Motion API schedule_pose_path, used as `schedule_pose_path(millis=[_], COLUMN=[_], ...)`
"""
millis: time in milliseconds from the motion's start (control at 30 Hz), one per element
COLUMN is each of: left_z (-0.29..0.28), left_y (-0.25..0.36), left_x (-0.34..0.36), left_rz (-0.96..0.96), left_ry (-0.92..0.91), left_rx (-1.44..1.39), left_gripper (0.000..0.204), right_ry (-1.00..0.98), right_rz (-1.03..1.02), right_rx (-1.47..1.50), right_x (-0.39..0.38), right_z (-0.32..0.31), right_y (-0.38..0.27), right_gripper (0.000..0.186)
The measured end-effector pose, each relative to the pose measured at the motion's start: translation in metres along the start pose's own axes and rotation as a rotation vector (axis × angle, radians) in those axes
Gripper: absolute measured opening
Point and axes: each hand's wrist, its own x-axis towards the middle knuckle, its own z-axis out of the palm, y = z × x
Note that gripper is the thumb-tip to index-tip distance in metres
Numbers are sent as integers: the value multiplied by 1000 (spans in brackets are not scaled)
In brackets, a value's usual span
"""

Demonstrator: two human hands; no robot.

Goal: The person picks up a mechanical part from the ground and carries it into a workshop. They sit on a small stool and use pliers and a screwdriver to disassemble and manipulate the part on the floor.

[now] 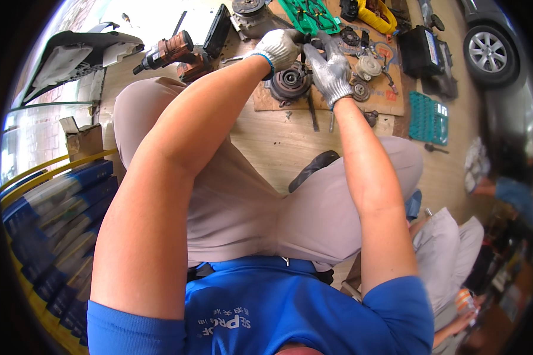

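Both of my hands wear pale knitted work gloves and meet over a sheet of brown cardboard [266,103] on the floor. My left hand [280,51] is closed, its fingertips at a small dark part [306,39] too hidden to name. Close on the other side is my right hand [330,70], its thumb and fingers bent in toward the same spot; what they grip is hard to make out. Just below the hands lies a round dark pulley-like part [291,81]. A metal compressor-like unit [252,21] stands beyond my left hand.
A green tool case [309,15] and a yellow object [378,16] lie at the far side. An orange-brown cordless impact wrench [169,52] is at left. Right stand a black battery [419,52], a teal socket case [429,118] and a car wheel [488,54]. Another person sits at lower right.
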Motion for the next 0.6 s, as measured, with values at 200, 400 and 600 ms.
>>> schedule_pose_path(millis=[200, 400, 600], left_z=[13, 40, 25], left_y=[-2, -5, 3], left_x=[0, -7, -1], left_rz=[4, 30, -35], left_ry=[1, 62, 0], left_rx=[-171, -382, -220], left_gripper=[27, 33, 35], right_ry=[-201, -201, -230], right_rz=[82, 94, 109], right_rx=[120, 58, 99], right_x=[-4, -10, -8], right_z=[-5, -5, -4], right_y=[4, 3, -3], right_gripper=[79, 80, 81])
